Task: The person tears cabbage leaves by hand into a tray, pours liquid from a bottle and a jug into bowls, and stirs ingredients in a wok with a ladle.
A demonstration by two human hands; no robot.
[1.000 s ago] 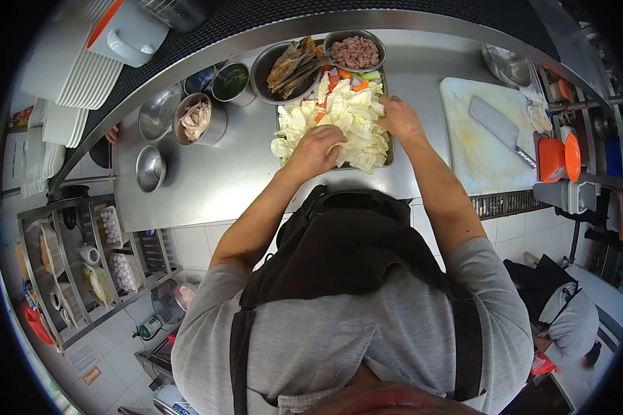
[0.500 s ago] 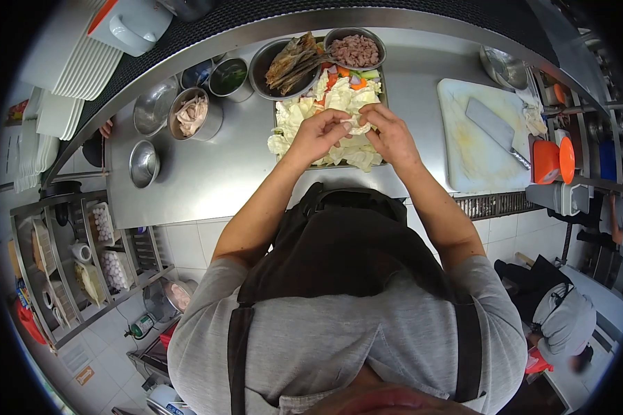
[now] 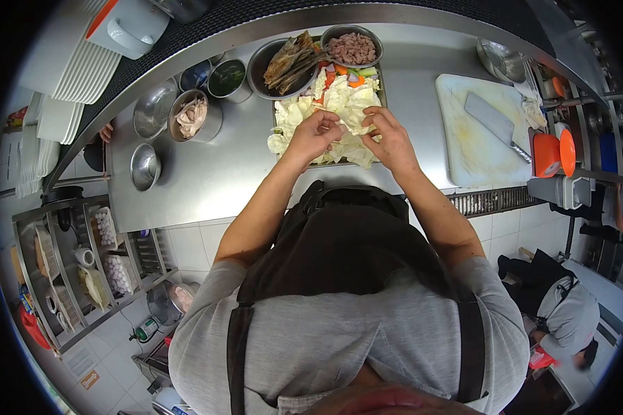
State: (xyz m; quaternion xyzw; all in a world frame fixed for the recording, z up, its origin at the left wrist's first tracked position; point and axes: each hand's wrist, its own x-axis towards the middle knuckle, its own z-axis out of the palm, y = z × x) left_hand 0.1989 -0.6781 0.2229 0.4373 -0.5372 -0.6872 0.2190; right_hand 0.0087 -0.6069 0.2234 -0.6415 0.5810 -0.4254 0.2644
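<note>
Both hands are over a metal tray (image 3: pixel 385 90) of pale cabbage leaves (image 3: pixel 294 114), with orange, red and green vegetable pieces at its back. My left hand (image 3: pixel 316 137) has its fingers closed on a piece of cabbage at its right side. Opposite it, my right hand (image 3: pixel 389 138) pinches the same pale leaf area between thumb and fingers. A bowl of dried fish (image 3: pixel 289 66) overlaps the tray's back left corner. Beside it, a bowl of chopped meat (image 3: pixel 353 50) sits at the back right corner.
At right lies a white cutting board (image 3: pixel 464 155) with a cleaver (image 3: pixel 489 117). Left of the tray stand a pot of pale meat (image 3: pixel 191 117), a pot with green contents (image 3: pixel 228 78) and a small metal bowl (image 3: pixel 145 167). Another person (image 3: pixel 567 315) is at lower right.
My hands have moved slightly apart, the left one a little to the left. More of the pale leaf shows between them.
</note>
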